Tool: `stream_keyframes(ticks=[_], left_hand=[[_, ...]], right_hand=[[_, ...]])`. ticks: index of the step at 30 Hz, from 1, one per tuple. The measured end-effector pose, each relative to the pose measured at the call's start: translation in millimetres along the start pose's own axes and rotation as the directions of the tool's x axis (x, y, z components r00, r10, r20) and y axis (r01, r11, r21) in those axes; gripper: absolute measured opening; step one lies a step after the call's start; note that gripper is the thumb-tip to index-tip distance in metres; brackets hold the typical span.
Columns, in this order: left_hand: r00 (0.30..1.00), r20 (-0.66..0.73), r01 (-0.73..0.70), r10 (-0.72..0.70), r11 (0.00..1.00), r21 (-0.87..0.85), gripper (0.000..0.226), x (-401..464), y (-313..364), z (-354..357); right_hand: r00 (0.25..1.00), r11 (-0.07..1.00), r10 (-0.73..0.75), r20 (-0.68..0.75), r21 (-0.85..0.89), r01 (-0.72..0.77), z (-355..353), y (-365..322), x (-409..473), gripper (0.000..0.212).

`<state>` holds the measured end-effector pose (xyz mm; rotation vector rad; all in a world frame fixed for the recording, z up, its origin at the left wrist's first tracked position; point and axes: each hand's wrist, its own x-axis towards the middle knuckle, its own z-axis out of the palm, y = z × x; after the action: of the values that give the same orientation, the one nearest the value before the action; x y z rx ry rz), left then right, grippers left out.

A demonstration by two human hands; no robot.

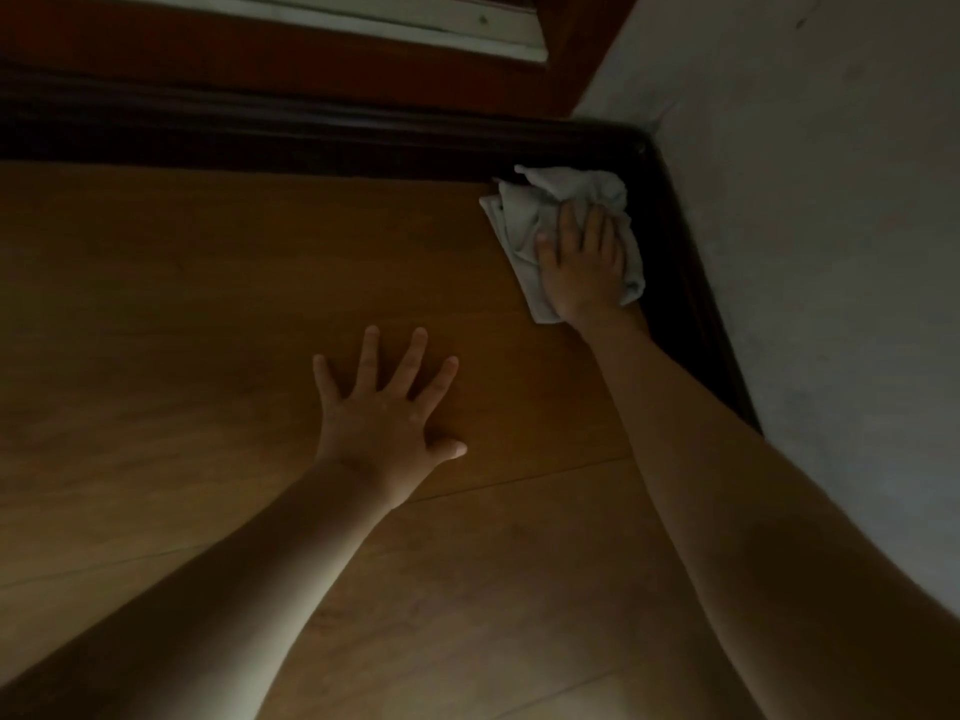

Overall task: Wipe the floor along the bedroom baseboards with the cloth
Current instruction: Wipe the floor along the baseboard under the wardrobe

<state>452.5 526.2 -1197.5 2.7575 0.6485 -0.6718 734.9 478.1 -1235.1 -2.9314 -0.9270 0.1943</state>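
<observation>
A crumpled pale grey cloth [524,215] lies on the wooden floor [208,314] in the corner where two dark baseboards [311,132] meet. My right hand [582,262] presses flat on top of the cloth, fingers pointing toward the corner, right beside the right-hand baseboard [691,314]. My left hand [387,413] rests flat on the bare floor with fingers spread, holding nothing, a short way left of and nearer to me than the cloth.
A white wall [831,226] rises on the right above the baseboard. Beyond the far baseboard stands a reddish-brown wooden panel [260,49] with a pale strip above it. Floorboard seams run across the dim floor.
</observation>
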Motion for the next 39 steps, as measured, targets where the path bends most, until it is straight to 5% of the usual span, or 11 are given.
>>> stream_keyframes(ticks=[7,19,25,36,39], left_hand=[[1.000,0.000,-0.001,0.001,1.000,0.001,0.083,0.4,1.4,0.1],[1.000,0.003,-0.002,0.002,1.000,-0.003,0.083,1.2,0.1,1.2],[1.000,0.001,-0.006,0.006,1.000,-0.001,0.082,1.2,0.1,0.9],[1.000,0.016,-0.016,0.016,1.000,-0.002,0.083,1.2,-1.3,-0.9],[1.000,0.023,-0.012,0.012,1.000,0.000,0.083,1.1,-1.4,-2.5]], right_hand=[[0.995,0.998,-0.017,0.098,-0.066,0.023,-7.9,5.2,11.9,0.066],[1.000,1.000,-0.010,0.001,0.013,0.010,4.2,1.9,-40.7,0.062],[0.995,0.998,-0.037,0.094,-0.044,0.041,-14.6,9.3,9.7,0.068],[0.992,0.998,0.070,-0.104,0.011,-0.069,11.9,81.4,-283.2,0.079],[0.996,0.998,0.014,-0.091,-0.054,-0.019,12.0,75.9,-280.3,0.071]])
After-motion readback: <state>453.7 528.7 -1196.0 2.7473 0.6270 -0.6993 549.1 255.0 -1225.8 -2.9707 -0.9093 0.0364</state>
